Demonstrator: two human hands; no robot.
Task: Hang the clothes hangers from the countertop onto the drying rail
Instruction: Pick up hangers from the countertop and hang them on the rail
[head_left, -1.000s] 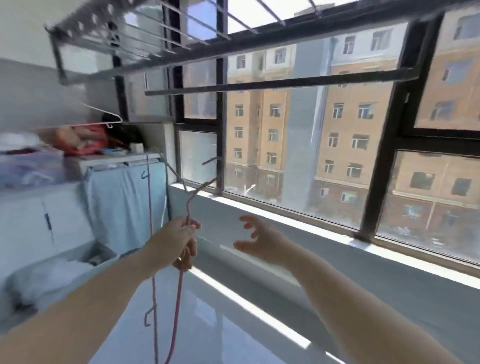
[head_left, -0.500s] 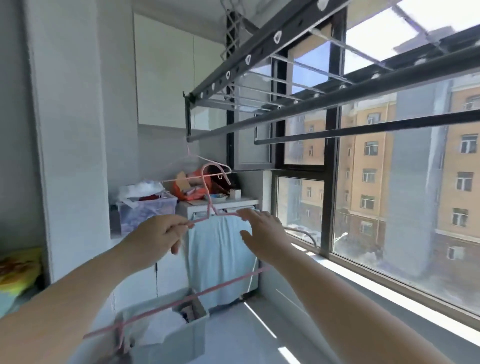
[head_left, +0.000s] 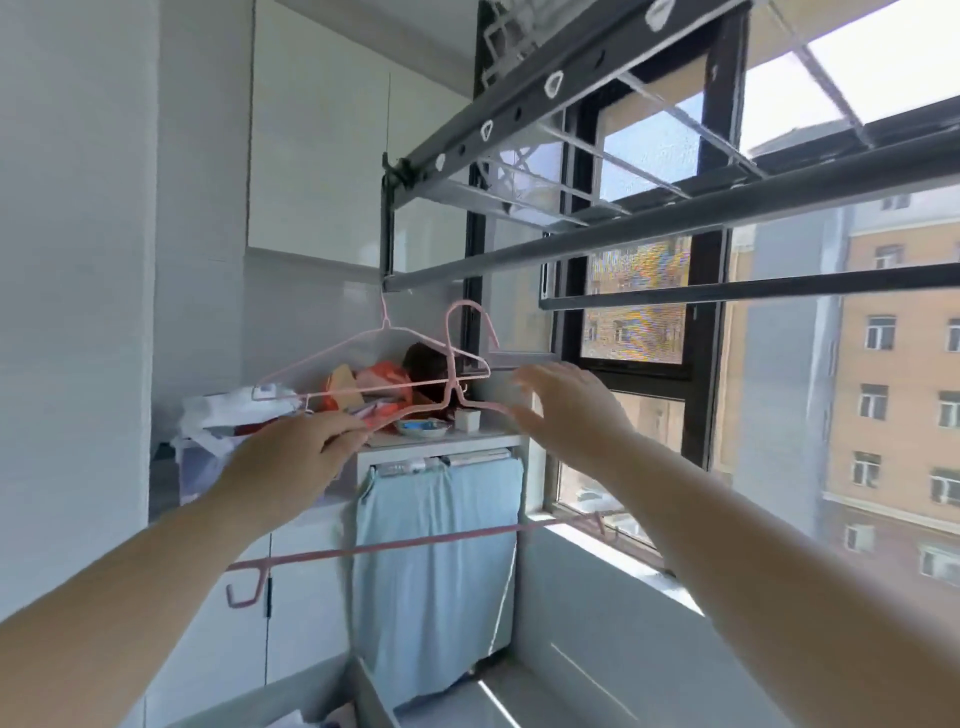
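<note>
Hanging step: my left hand (head_left: 296, 457) grips the pink hanger (head_left: 415, 542) by its left shoulder, hook up, below the drying rail (head_left: 571, 249). My right hand (head_left: 566, 405) is spread open beside it, empty. Next I'd lift the hook over the rail, right of the pale wire hanger (head_left: 385, 325).

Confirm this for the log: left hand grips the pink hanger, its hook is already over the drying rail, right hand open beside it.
Wrong on the hook. In the head view the pink hanger has its hook in free air below the drying rail, not over it. The left hand grips it, and the right hand is open beside it.
</note>
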